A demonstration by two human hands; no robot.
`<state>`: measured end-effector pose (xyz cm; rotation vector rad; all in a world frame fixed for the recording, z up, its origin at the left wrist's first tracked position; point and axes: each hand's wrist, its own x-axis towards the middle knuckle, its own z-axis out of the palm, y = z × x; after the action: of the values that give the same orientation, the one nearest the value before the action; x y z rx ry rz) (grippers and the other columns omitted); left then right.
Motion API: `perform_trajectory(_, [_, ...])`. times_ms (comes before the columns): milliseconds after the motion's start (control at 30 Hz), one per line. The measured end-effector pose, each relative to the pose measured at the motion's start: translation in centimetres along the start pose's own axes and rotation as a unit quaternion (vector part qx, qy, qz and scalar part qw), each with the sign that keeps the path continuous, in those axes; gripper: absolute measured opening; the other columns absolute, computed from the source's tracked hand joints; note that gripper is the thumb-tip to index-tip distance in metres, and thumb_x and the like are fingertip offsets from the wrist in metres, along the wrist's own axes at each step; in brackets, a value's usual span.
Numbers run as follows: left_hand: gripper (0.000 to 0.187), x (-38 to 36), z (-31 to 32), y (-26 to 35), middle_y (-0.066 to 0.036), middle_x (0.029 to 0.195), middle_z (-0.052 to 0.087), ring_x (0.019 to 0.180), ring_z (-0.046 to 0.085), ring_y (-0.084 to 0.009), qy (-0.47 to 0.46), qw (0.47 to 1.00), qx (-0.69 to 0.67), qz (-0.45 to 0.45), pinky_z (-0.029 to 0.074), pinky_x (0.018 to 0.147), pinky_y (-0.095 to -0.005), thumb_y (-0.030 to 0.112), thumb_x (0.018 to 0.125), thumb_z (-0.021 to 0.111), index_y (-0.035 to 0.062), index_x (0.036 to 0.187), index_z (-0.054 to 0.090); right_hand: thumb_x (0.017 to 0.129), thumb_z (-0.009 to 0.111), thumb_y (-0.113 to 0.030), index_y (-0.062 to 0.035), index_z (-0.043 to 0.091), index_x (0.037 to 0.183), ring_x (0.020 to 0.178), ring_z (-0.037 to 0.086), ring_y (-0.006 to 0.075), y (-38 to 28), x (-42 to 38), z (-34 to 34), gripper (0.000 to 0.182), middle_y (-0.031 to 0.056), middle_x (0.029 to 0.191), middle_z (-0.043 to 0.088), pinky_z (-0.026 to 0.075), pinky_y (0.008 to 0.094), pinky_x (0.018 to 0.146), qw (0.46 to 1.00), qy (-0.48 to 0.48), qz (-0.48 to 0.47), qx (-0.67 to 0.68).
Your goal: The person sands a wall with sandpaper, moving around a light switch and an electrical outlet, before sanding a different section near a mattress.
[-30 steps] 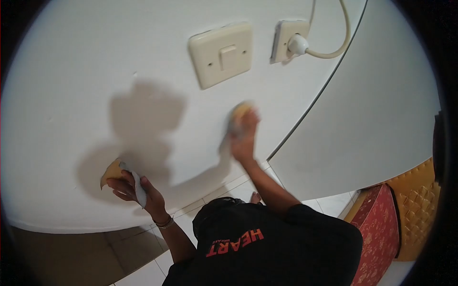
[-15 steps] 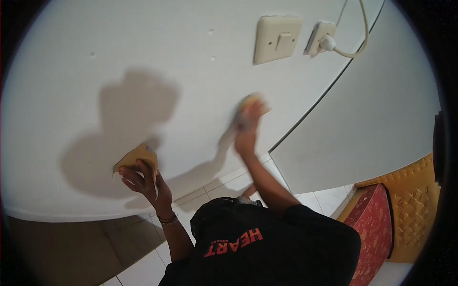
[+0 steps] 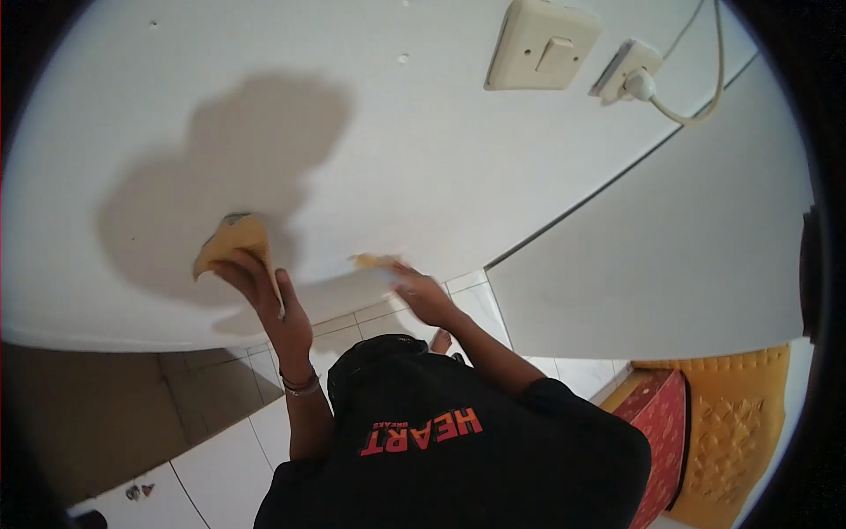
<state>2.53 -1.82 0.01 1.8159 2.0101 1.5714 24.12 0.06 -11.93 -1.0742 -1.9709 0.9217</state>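
Note:
My left hand is closed on a folded piece of tan sandpaper with a grey edge, held against or just off the white wall; the exact contact is hard to tell. Bracelets circle that wrist. To the right and lower, my right hand grips a second yellowish piece of sandpaper, smeared by motion, close to the wall's lower part. The fingertips of this hand are blurred.
A light switch and a socket with a white plug and cord sit upper right. A grey panel meets the wall. Below are white floor tiles, a red patterned mattress side and a tufted gold headboard.
My right hand has swept down and left with its sandpaper. My left hand and its sandpaper appear higher in view, while the camera view has shifted, with the switch and socket nearer the top.

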Motion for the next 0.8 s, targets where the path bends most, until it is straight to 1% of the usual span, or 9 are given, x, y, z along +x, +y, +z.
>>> perform_trajectory(33, [0.054, -0.4, 0.0, 1.0, -0.021, 0.143, -0.004, 0.133, -0.001, -0.0344, -0.044, 0.998, -0.036, -0.004, 0.01, 0.105, -0.0407, 0.007, 0.089, 0.042, 0.0044, 0.137, 0.018, 0.087, 0.051, -0.027, -0.0029, 0.055, 0.112, 0.093, 0.057, 0.0236, -0.8, -0.7, -2.6, 0.035, 0.0155, 0.1, 0.061, 0.043, 0.0313, 0.084, 0.957, -0.023, 0.258, 0.133])
perform_trajectory(67, [0.05, -0.8, 0.3, 1.9, -0.022, 0.143, 0.003, 0.134, 0.004, -0.0329, -0.09, 0.993, -0.072, -0.006, 0.012, 0.105, -0.0389, 0.008, 0.09, 0.041, 0.0023, 0.136, 0.023, 0.088, 0.05, -0.033, 0.0012, 0.06, 0.1, 0.08, 0.059, 0.0147, 1.3, -2.0, -3.1, 0.038, 0.0097, 0.087, 0.063, 0.046, 0.0261, 0.074, 0.903, 0.07, 0.284, 0.313])
perform_trajectory(133, [0.045, -1.8, 2.1, 2.9, -0.021, 0.138, 0.013, 0.129, 0.012, -0.031, -0.126, 0.983, -0.12, -0.057, 0.016, 0.103, -0.0373, 0.011, 0.09, 0.042, 0.0004, 0.131, 0.028, 0.088, 0.049, -0.034, 0.0038, 0.057, 0.099, 0.078, 0.059, 0.0149, 1.7, -1.9, -7.6, 0.04, 0.0094, 0.088, 0.061, 0.046, 0.026, 0.074, 0.862, 0.098, 0.349, 0.355])
perform_trajectory(167, [0.042, -2.6, 3.0, 3.6, -0.02, 0.132, 0.023, 0.124, 0.021, -0.0291, -0.167, 0.965, -0.172, -0.107, 0.02, 0.101, -0.0358, 0.015, 0.09, 0.043, -0.0015, 0.127, 0.033, 0.088, 0.049, -0.03, 0.0054, 0.054, 0.102, 0.084, 0.059, 0.0154, 1.9, -2.7, -8.7, 0.039, 0.0108, 0.093, 0.061, 0.046, 0.0283, 0.077, 0.824, 0.161, 0.286, 0.462])
perform_trajectory(267, [0.04, -5.4, 5.3, 5.1, -0.017, 0.115, 0.052, 0.11, 0.046, -0.0235, -0.276, 0.866, -0.328, -0.257, 0.032, 0.094, -0.0311, 0.025, 0.091, 0.045, -0.0072, 0.114, 0.048, 0.087, 0.05, -0.029, 0.0067, 0.051, 0.107, 0.093, 0.058, 0.0199, -0.3, -2.6, -12.1, 0.041, 0.0126, 0.1, 0.059, 0.043, 0.0334, 0.086, 0.786, 0.181, 0.259, 0.531])
perform_trajectory(433, [0.041, -4.8, 7.4, 5.8, -0.004, 0.089, 0.057, 0.082, 0.05, -0.0125, -0.363, 0.817, -0.34, -0.293, 0.04, 0.075, -0.0261, 0.034, 0.09, 0.046, -0.0045, 0.1, 0.055, 0.087, 0.051, -0.028, 0.0069, 0.05, 0.109, 0.098, 0.057, 0.0219, -0.8, -2.6, -11.5, 0.041, 0.0144, 0.106, 0.058, 0.043, 0.0346, 0.088, 0.737, 0.12, 0.17, 0.643])
perform_trajectory(567, [0.041, -4.7, 9.8, 8.3, 0.0, 0.08, 0.055, 0.072, 0.047, -0.0067, -0.384, 0.777, -0.373, -0.33, 0.039, 0.065, -0.0232, 0.037, 0.09, 0.046, -0.0015, 0.095, 0.057, 0.088, 0.05, -0.023, 0.0082, 0.049, 0.107, 0.096, 0.056, 0.0209, -1.0, -4.5, -12.0, 0.037, 0.0154, 0.105, 0.057, 0.042, 0.0328, 0.087, 0.726, 0.111, 0.212, 0.645])
perform_trajectory(733, [0.04, -5.8, 12.3, 11.3, -0.001, 0.085, 0.055, 0.078, 0.048, -0.0075, -0.386, 0.773, -0.387, -0.322, 0.039, 0.072, -0.023, 0.036, 0.09, 0.046, -0.0015, 0.099, 0.055, 0.089, 0.049, -0.024, 0.0092, 0.048, 0.109, 0.098, 0.055, 0.0212, 0.9, -6.9, -14.0, 0.039, 0.0151, 0.107, 0.056, 0.042, 0.0329, 0.087, 0.695, 0.085, 0.225, 0.678])
perform_trajectory(800, [0.039, -6.1, 13.0, 12.1, -0.001, 0.088, 0.055, 0.081, 0.049, -0.0083, -0.35, 0.783, -0.408, -0.312, 0.039, 0.076, -0.023, 0.035, 0.09, 0.047, -0.0016, 0.103, 0.054, 0.089, 0.049, -0.021, 0.0074, 0.042, 0.117, 0.104, 0.053, 0.0225, 1.7, -7.0, -14.9, 0.041, 0.014, 0.112, 0.054, 0.04, 0.0365, 0.092, 0.731, 0.05, 0.213, 0.647])
